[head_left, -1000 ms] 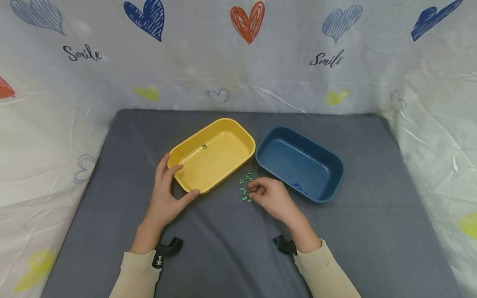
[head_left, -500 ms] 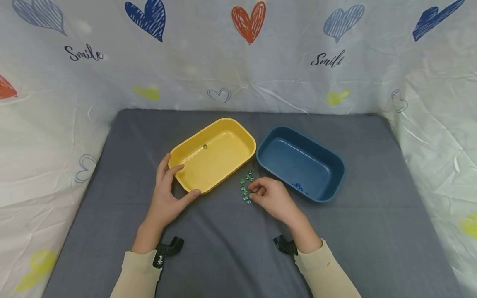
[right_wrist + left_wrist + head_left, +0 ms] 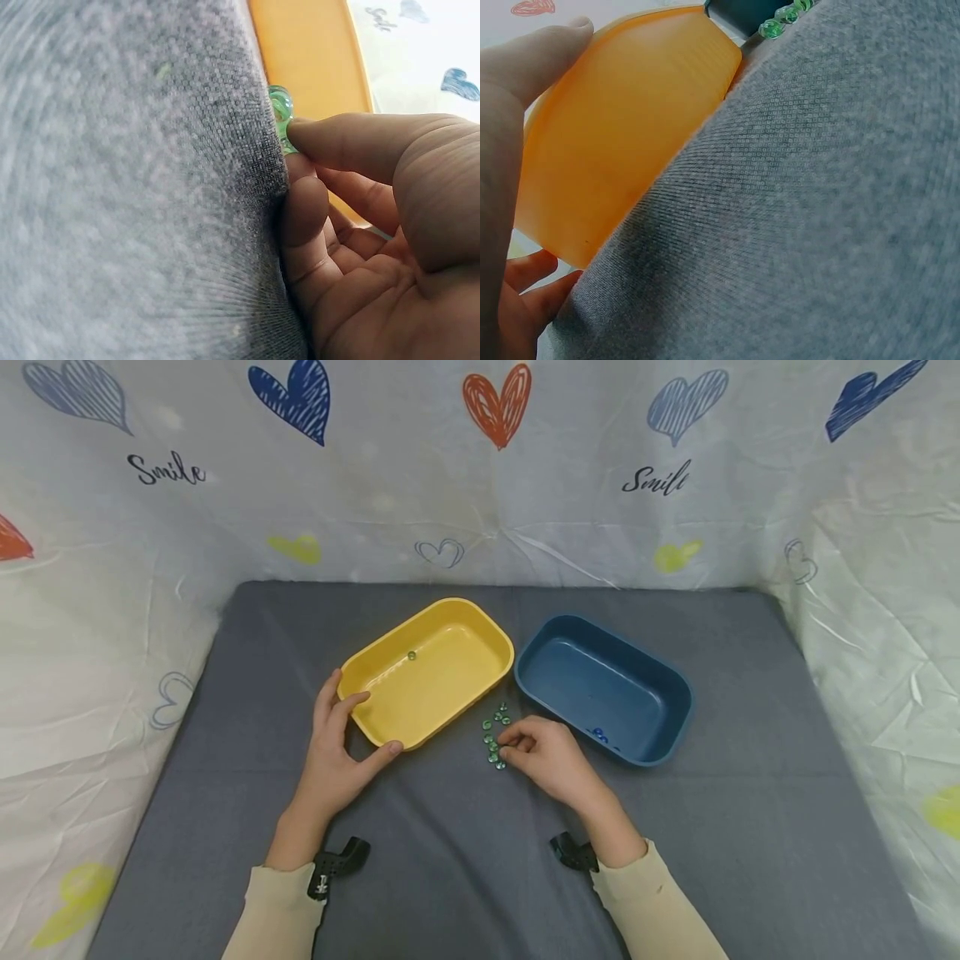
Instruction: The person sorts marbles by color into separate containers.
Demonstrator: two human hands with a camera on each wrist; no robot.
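Note:
In the head view, my left hand (image 3: 333, 756) holds the near left corner of a yellow tray (image 3: 457, 677), fingers over its end rim and thumb against the near side. The left wrist view shows the thumb (image 3: 551, 56) along the tray's rim. A single green glass bead (image 3: 412, 656) lies inside that tray. My right hand (image 3: 551, 758) is down at a small group of green glass beads (image 3: 489, 740) on the grey cloth. Its thumb and forefinger pinch at a green bead (image 3: 280, 101), partly hidden by the fingertips in the right wrist view.
To the right of the yellow tray stands a dark blue tray (image 3: 600, 668), its corner close to the yellow one. Several blue beads (image 3: 598, 735) lie in its near part. A grey cloth (image 3: 450, 860) covers the table. Behind hangs a white curtain (image 3: 570, 427) printed with hearts.

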